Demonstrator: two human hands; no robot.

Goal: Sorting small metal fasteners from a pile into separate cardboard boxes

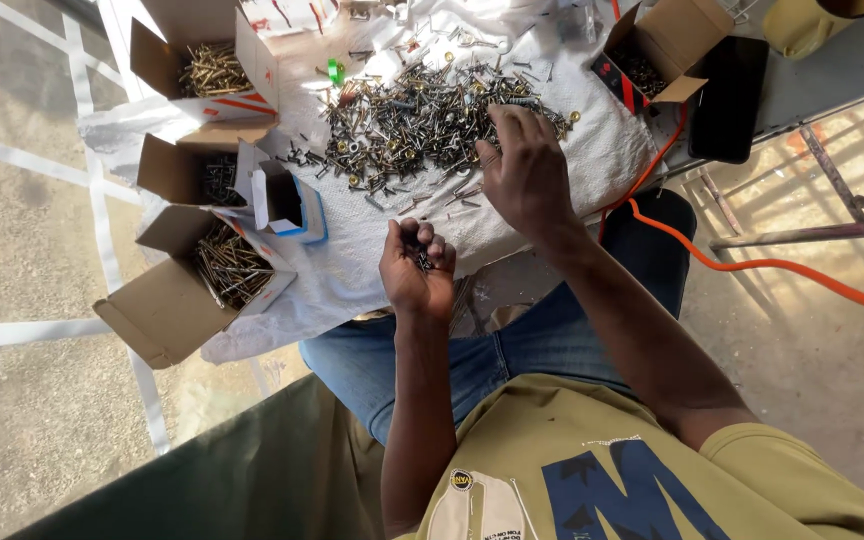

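A heap of mixed screws and nails (422, 120) lies on a white cloth (602, 150) over a table. My left hand (415, 270) is cupped at the cloth's near edge, closed around a small bunch of dark screws (422, 258). My right hand (524, 170) hovers palm-down over the near right side of the heap, fingers bent toward the screws; whether it pinches one is hidden.
Open cardboard boxes with sorted screws stand at the left: one at top (207, 65), one in the middle (197, 170), one lower (202, 280), plus a small blue-and-white box (292, 200). Another box (652, 50) and a black phone (732, 95) are at right. An orange cable (782, 265) trails away.
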